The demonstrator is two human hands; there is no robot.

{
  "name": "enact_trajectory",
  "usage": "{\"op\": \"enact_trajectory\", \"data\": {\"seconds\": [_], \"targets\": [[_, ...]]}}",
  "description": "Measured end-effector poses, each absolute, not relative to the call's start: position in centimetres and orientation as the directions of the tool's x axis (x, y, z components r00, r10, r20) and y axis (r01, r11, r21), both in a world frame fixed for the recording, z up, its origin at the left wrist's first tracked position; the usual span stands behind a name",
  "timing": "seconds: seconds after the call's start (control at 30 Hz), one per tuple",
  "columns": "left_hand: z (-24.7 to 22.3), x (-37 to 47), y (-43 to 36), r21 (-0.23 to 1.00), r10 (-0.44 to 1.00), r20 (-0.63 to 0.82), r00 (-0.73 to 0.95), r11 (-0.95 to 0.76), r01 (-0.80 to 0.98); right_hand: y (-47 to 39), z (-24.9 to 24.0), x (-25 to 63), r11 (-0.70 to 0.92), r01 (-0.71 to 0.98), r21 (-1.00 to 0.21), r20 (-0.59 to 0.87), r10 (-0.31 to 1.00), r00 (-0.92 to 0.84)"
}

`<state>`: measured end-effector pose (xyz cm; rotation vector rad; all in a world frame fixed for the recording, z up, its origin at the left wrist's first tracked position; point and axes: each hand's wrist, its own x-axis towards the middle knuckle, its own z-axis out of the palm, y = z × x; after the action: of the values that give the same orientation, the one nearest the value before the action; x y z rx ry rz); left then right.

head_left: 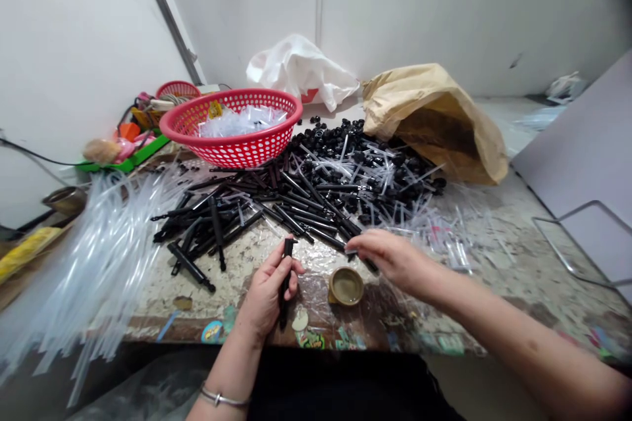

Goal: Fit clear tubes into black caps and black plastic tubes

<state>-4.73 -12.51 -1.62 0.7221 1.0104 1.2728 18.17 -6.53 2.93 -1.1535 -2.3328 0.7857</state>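
Observation:
My left hand (269,289) is closed around a black plastic tube (285,296), which stands nearly upright with a small fitting at its top end. My right hand (395,260) is at the near edge of the black pile, its fingers pressed together. A pale bit shows at the fingertips, too small to name. Between my hands stands a small round brownish cup (346,286). Beyond them lies a heap of similar black tubes (306,207), and behind these spreads a pile of small black caps (340,138) mixed with thin clear plastic tubes (345,164).
A red perforated basket (232,151) holding clear plastic pieces stands at the back left. Long clear tubes (108,256) hang over the left front edge. An open brown paper bag (434,105) and a white plastic bag (301,66) lie behind. A metal wire frame (563,263) is at right.

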Motion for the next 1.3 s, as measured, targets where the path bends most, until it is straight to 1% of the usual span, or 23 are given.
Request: {"op": "enact_trajectory", "data": {"seconds": [0.1,0.2,0.3,0.37,0.43,0.5,0.53,0.57,0.6,0.67,0.7,0.73,0.77,0.83,0.93,1.1,1.3], "targets": [[-1.7,-4.7,-12.5,0.892,0.98,-0.2,-0.001,0.182,-0.414,-8.7,2.5,17.7,0.667,0.633,-0.394,0.172,0.73,-0.662],[-1.9,-4.7,-12.4,0.883,0.981,-0.193,0.002,0.175,-0.436,-9.5,2.5,17.3,0.75,0.634,-0.191,0.182,0.662,-0.728],[-2.1,-4.8,-12.5,0.871,0.98,-0.197,0.015,0.182,-0.457,-9.6,2.7,16.8,0.76,0.644,-0.091,0.169,0.649,-0.742],[-2.1,-4.9,-12.5,0.868,0.979,-0.2,0.027,0.19,-0.458,-9.6,2.6,16.6,0.761,0.645,-0.073,0.155,0.647,-0.746],[-2.0,-4.9,-12.5,0.868,0.98,-0.198,0.032,0.191,-0.458,-9.6,2.4,16.7,0.758,0.647,-0.082,0.16,0.651,-0.742],[-1.9,-4.9,-12.6,0.867,0.981,-0.189,0.03,0.181,-0.464,-9.5,2.3,17.0,0.733,0.667,-0.135,0.197,0.68,-0.707],[-1.8,-4.9,-12.6,0.867,0.982,-0.186,0.028,0.177,-0.466,-9.4,2.4,17.1,0.707,0.679,-0.195,0.219,0.707,-0.672],[-1.7,-4.9,-12.6,0.866,0.982,-0.186,0.025,0.176,-0.467,-9.3,2.6,17.0,0.672,0.684,-0.285,0.233,0.741,-0.63],[-1.7,-4.8,-12.6,0.866,0.982,-0.188,0.024,0.177,-0.468,-9.1,2.9,16.8,0.624,0.672,-0.399,0.23,0.778,-0.585],[-1.6,-4.8,-12.7,0.862,0.98,-0.195,0.032,0.187,-0.472,-8.7,3.5,15.9,0.487,0.608,-0.627,0.167,0.846,-0.507],[-1.7,-4.8,-12.7,0.857,0.98,-0.195,0.036,0.189,-0.479,-8.4,3.7,15.2,0.416,0.572,-0.707,0.119,0.867,-0.484],[-1.7,-4.8,-12.8,0.852,0.98,-0.193,0.039,0.188,-0.489,-8.1,3.9,14.4,0.36,0.545,-0.757,0.076,0.877,-0.474],[-1.7,-4.9,-12.8,0.845,0.981,-0.19,0.041,0.184,-0.502,-7.8,3.9,13.6,0.331,0.53,-0.781,0.05,0.879,-0.475],[-1.8,-4.9,-12.9,0.83,0.981,-0.188,0.034,0.178,-0.529,-7.2,3.5,12.1,0.344,0.52,-0.782,0.049,0.865,-0.499],[-2.0,-5.1,-13.0,0.819,0.98,-0.198,0.019,0.176,-0.546,-6.3,2.7,10.6,0.429,0.514,-0.743,0.106,0.834,-0.542],[-2.3,-5.0,-13.0,0.841,0.976,-0.21,-0.048,0.156,-0.518,-5.9,2.5,10.0,0.533,0.52,-0.668,0.16,0.785,-0.598],[-2.5,-4.9,-13.0,0.868,0.966,-0.231,-0.113,0.152,-0.474,-6.2,2.8,9.8,0.559,0.532,-0.636,0.187,0.781,-0.596]]}}
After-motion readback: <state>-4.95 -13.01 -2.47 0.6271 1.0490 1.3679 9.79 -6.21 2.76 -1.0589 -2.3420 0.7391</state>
